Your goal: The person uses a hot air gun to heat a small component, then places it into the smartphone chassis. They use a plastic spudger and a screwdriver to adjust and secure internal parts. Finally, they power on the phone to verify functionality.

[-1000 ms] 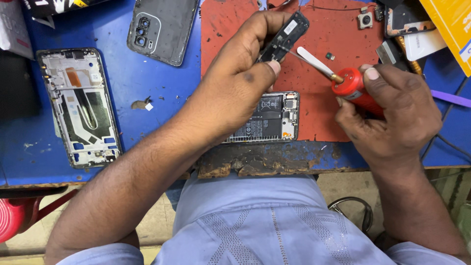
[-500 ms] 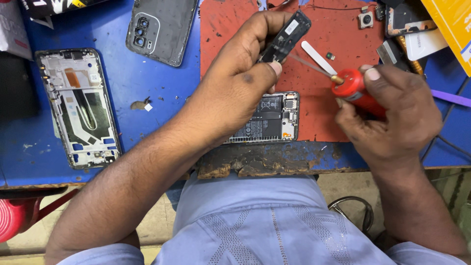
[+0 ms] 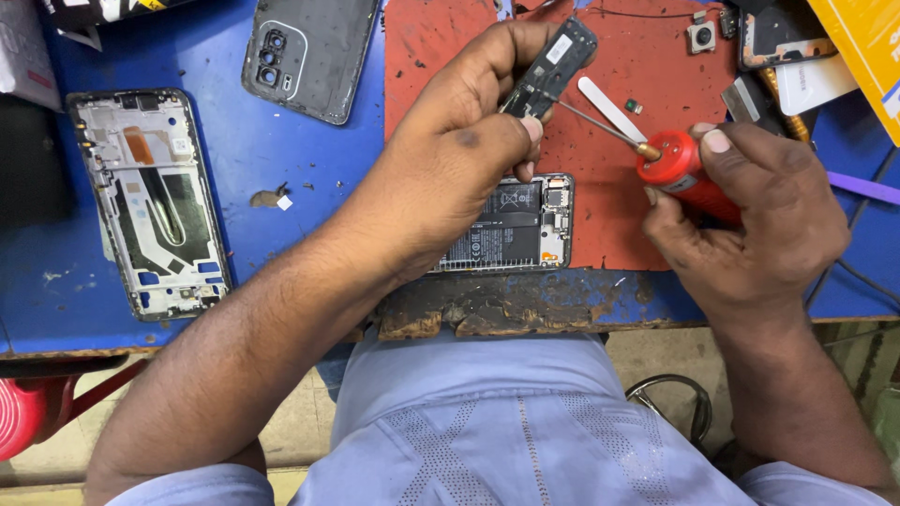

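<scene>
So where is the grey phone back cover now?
In the head view, the grey back cover lies on the blue table at upper left, between the bare phone frame and the red mat.

You see a red screwdriver handle (image 3: 682, 176), a black circuit board (image 3: 550, 64), a red mat (image 3: 647, 225), a blue table (image 3: 234, 169) and a grey back cover (image 3: 314, 52).

Screwdriver (image 3: 677, 169) tip swung from pointing past black part (image 3: 548, 66), now seemingly touching it.

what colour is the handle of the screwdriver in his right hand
Red, with a brass-coloured collar: the screwdriver in the right hand, head view.
</scene>
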